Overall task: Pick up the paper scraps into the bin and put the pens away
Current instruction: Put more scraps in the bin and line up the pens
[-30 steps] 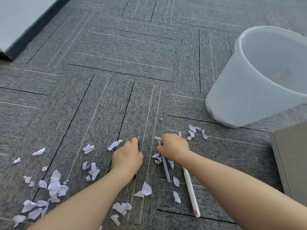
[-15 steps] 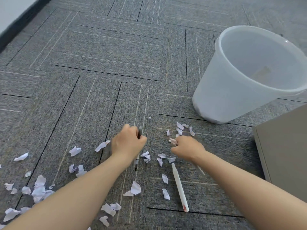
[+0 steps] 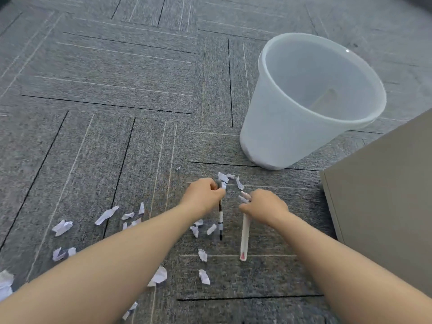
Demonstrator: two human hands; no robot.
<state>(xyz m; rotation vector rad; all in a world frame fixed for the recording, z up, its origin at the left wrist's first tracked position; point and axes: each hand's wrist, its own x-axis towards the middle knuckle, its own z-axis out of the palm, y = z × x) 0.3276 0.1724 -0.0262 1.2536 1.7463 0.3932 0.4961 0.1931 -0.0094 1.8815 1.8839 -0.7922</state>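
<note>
The grey carpet-tile floor [image 3: 98, 73] filled the view, and the camera had swung left since the frame before, bringing more of the beige cabinet side [image 3: 383, 206] in at the right. The translucent white plastic bin [image 3: 289, 136] stood upright beyond the hands, nearer the middle of the view than before, with no scraps visible inside. The left hand [image 3: 203, 197] had moved rightward toward the bin, fingers curled round the dark slim pen [image 3: 220, 220], which now hung below the fist instead of lying on the floor. The right hand [image 3: 265, 206] was closed on the white pen with the red tip [image 3: 244, 239], raised with its red end pointing toward the camera; a second pale pen end seemed to poke out beyond its knuckles, though blur made that uncertain. The torn white paper scraps [image 3: 105, 215] still lay scattered on the carpet, mostly at the left and between the forearms, a few just beyond the hands.
</note>
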